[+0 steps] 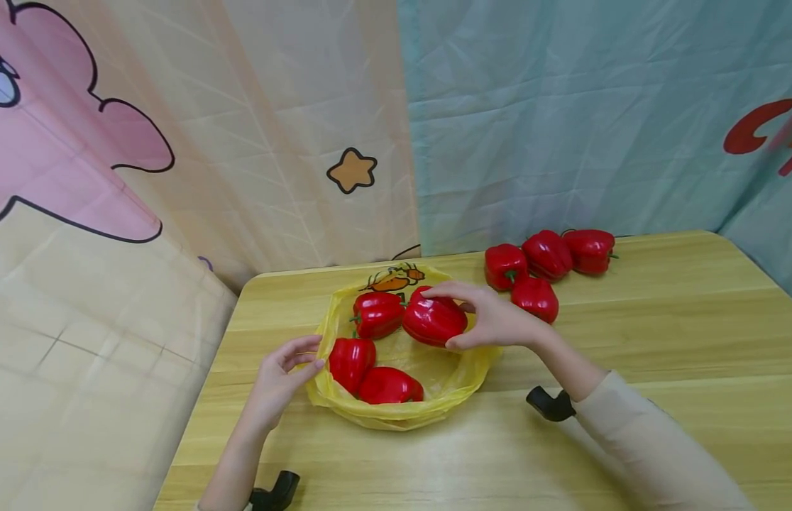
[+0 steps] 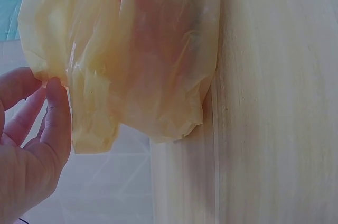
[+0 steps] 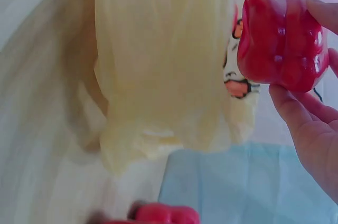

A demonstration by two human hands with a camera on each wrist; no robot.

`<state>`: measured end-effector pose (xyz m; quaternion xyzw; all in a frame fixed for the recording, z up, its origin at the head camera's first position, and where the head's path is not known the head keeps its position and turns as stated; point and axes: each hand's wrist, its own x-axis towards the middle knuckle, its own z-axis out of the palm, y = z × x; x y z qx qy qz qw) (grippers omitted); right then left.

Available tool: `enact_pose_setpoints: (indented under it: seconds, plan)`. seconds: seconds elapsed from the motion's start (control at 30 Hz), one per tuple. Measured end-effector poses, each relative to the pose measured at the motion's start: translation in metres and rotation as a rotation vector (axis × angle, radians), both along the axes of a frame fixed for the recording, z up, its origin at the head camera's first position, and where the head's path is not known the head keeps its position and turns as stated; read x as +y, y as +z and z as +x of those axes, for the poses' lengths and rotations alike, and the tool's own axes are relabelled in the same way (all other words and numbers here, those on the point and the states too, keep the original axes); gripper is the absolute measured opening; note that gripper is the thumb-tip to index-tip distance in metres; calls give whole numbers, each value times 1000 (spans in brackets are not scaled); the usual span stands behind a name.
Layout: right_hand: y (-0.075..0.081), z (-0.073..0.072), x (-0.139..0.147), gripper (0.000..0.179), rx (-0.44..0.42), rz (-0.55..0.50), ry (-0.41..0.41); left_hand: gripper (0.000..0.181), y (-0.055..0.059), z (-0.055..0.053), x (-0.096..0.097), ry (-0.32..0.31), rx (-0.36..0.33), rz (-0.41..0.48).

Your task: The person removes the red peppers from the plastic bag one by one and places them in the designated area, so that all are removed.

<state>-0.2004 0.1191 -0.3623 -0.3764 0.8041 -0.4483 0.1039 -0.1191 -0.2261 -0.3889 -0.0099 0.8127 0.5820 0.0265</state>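
A yellow plastic bag (image 1: pixel 402 419) stands on the table with its mouth spread wide. Three red bell peppers lie inside it: one pepper (image 1: pixel 378 314) toward the back, one pepper (image 1: pixel 353 362) at the left, one pepper (image 1: pixel 391 385) at the front. My left hand (image 1: pixel 283 376) pinches the bag's left rim between thumb and fingers, as the left wrist view also shows. Over the right part of the bag's mouth, my right hand (image 1: pixel 492 316) grips another red bell pepper (image 3: pixel 282 39), thumb on one side and fingers on the other.
Several more red bell peppers (image 1: pixel 548 254) sit in a cluster at the back of the wooden table (image 1: pixel 658 341), right of the bag. Behind the table hangs a printed curtain (image 1: pixel 530 128). Black curved pieces (image 1: pixel 551 404) stick out at both wrists.
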Motion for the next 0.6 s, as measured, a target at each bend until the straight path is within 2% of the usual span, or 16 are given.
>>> enact_pose_setpoints:
  seconds: [0.4,0.6]
  plan:
    - [14,-7,35,70,44,-55,-67,39,3,1,-2,1,-5,-50]
    - [18,-9,56,70,109,-44,-127,38,3,2,-2,-6,12,-81]
